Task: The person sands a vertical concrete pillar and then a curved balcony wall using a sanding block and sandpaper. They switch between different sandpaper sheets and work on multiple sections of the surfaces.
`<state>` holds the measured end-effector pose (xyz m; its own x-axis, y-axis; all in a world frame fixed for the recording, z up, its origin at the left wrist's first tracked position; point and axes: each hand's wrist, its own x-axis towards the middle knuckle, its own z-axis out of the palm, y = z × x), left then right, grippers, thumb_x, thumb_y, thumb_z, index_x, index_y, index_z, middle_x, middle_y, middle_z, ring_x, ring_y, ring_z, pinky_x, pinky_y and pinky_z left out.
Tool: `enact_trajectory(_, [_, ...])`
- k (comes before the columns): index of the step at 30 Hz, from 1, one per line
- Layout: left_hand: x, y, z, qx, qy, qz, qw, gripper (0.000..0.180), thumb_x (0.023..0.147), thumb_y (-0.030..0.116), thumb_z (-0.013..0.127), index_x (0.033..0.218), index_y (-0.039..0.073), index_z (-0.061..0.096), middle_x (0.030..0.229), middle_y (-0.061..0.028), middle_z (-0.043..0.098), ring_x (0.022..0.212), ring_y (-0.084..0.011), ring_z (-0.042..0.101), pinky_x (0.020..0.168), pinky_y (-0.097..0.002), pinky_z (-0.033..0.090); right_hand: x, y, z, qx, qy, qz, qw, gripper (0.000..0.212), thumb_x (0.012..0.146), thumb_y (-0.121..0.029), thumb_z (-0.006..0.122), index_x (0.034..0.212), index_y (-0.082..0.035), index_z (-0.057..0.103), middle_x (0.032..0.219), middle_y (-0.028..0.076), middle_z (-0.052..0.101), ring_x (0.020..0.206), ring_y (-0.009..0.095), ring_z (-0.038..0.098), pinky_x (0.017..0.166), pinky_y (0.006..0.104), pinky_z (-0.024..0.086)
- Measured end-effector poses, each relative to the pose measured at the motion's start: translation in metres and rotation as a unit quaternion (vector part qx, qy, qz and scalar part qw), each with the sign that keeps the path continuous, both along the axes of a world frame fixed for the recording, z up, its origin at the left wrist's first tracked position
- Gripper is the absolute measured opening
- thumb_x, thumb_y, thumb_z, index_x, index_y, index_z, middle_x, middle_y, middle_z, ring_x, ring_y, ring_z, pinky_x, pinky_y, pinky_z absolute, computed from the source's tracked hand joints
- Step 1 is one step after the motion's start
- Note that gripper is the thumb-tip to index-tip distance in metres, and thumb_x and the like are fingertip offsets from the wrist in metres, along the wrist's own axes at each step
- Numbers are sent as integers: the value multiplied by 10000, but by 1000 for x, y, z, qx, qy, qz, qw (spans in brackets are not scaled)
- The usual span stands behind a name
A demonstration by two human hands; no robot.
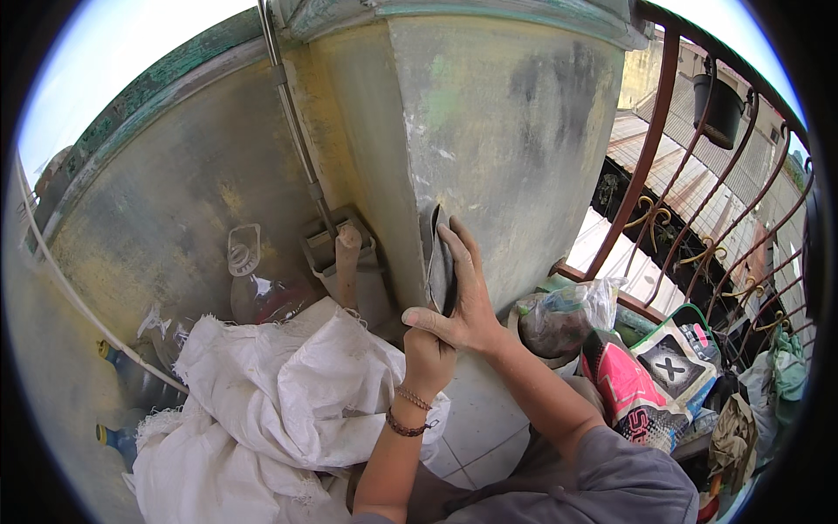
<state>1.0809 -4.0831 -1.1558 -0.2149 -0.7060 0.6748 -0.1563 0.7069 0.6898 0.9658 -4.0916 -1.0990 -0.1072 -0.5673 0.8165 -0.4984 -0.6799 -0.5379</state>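
Note:
A folded dark grey sheet that looks like sandpaper [441,269] lies along the vertical corner of a patchy, scuffed wall [515,113]. My right hand [471,297] presses the sheet to that corner, fingers stretched up along it and thumb pointing left. Just below, my left hand [428,360] is closed, with the right thumb across its top. What the left fingers grip is hidden. Two beaded bracelets [407,425] circle my left wrist.
White woven sacks [288,393] are heaped at the left. Behind them stand a grey bucket [371,284], a metal pole [292,109] and clear plastic bottles [262,293]. To the right are filled bags [650,375], a plastic-wrapped pot [550,323] and a brown metal railing [668,131].

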Motion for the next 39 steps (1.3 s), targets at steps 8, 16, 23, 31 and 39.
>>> enact_trajectory(8, [16, -17, 16, 70, -9, -133, 989, 628, 844, 54, 612, 1432, -71, 430, 1461, -277, 460, 1396, -405, 414, 1151, -425, 333, 4, -23, 17, -58, -44, -33, 997, 672, 897, -46, 590, 1509, 51, 332, 1559, 268, 318, 1438, 435, 316, 1172, 522, 255])
enact_trajectory(16, [-14, -52, -37, 107, -14, -67, 992, 842, 818, 114, 708, 1506, -101, 273, 1532, -294, 359, 1442, -375, 352, 1178, -392, 288, 23, -90, 88, -139, 131, -237, 953, 769, 937, -172, 598, 1536, 99, 197, 1610, 317, 135, 1505, 491, 80, 1207, 573, 71])
enact_trajectory(23, [-8, -53, -51, 163, -36, -139, 976, 889, 829, 112, 739, 1550, -17, 235, 1584, -184, 303, 1480, -286, 268, 1223, -426, 180, 11, -90, 15, -156, 143, -162, 964, 810, 923, -216, 604, 1542, 89, 179, 1618, 306, 119, 1511, 476, 54, 1208, 586, 51])
enact_trajectory(31, [3, -58, -56, 182, -20, -164, 969, 967, 806, 150, 771, 1528, -101, 179, 1581, -284, 280, 1480, -358, 287, 1202, -388, 244, 26, -88, 48, -159, 131, -115, 972, 803, 911, -168, 611, 1537, 96, 183, 1615, 308, 134, 1508, 487, 56, 1202, 600, 52])
enact_trajectory(39, [-3, -47, -47, 126, -24, -133, 983, 981, 814, 174, 756, 1541, -90, 151, 1591, -294, 249, 1490, -359, 267, 1194, -385, 265, 26, -85, 122, -200, 107, -105, 968, 759, 933, -141, 567, 1545, 86, 179, 1615, 305, 148, 1515, 463, 63, 1203, 592, 51])
